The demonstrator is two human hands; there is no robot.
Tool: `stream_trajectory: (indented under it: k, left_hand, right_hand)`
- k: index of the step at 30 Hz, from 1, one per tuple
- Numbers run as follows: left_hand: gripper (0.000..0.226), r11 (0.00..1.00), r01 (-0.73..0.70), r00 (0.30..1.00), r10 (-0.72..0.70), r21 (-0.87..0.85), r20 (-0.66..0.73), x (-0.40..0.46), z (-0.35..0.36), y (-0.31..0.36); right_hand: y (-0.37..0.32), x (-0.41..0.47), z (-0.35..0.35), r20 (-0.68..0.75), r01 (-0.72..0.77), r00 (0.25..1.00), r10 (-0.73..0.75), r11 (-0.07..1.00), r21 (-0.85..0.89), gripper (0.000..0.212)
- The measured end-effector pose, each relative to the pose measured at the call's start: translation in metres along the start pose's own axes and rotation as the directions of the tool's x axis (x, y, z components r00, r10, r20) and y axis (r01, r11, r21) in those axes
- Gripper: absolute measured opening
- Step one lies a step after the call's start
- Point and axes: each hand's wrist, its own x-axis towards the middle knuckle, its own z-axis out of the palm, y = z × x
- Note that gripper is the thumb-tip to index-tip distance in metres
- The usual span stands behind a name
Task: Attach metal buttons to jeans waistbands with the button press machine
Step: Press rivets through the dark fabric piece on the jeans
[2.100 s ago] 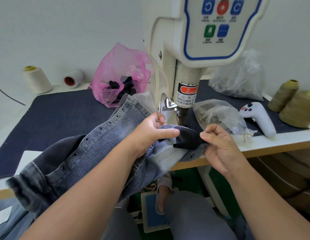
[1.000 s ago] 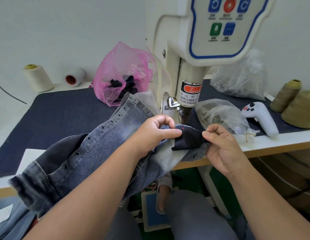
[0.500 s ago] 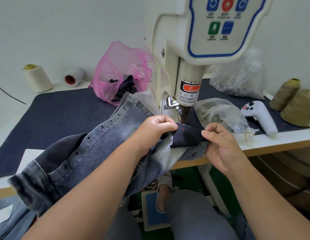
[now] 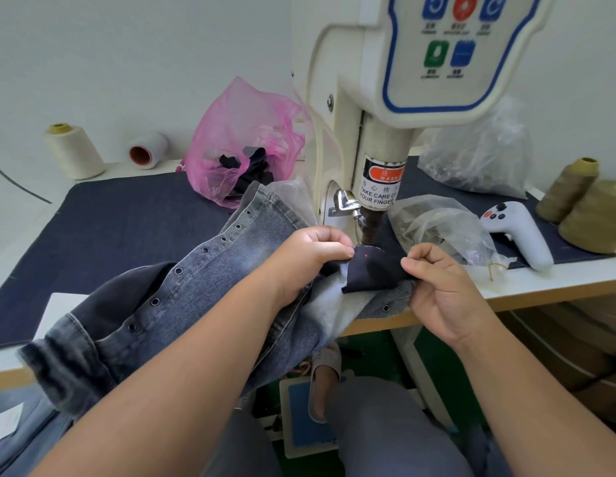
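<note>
Left hand [image 4: 311,249] pinching near-left edge of dark fabric patch [image 4: 372,270]; right hand [image 4: 437,280] pinching its right edge. Patch stretched over grey jeans [image 4: 196,290], directly under ram of button press machine [image 4: 382,139], red laser dot [image 4: 366,256] on cloth. Jeans draped off table edge [image 4: 540,287] toward lap.

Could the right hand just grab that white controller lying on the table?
Probably not right away: the right hand is pinching the dark fabric. Once freed, the white controller lies close by with nothing between.
</note>
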Motion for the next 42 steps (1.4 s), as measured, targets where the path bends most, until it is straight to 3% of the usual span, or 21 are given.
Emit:
stream_trajectory:
  k: [9,14,27,42]
  left_hand:
    - [0.023,1.000,0.007,1.000,-0.007,0.001,0.007,0.002,-0.002,-0.003]
    - [0.011,1.000,0.013,1.000,-0.013,-0.012,0.023,0.000,-0.001,-0.001]
    - [0.007,0.998,0.012,0.999,-0.008,-0.068,0.047,0.003,-0.003,-0.007]
    - [0.020,0.991,-0.013,0.999,0.018,-0.135,0.040,0.008,-0.007,-0.013]
  right_hand:
    - [0.001,0.001,-0.003,0.016,0.009,1.000,-0.010,1.000,0.009,0.018]
    - [0.001,0.000,-0.003,0.018,0.017,1.000,-0.018,1.000,0.020,0.020]
    - [0.001,-0.003,-0.005,0.043,0.034,0.998,-0.036,0.999,0.028,0.021]
    - [0.000,-0.003,0.000,0.016,0.030,0.999,-0.029,0.999,-0.035,0.018]
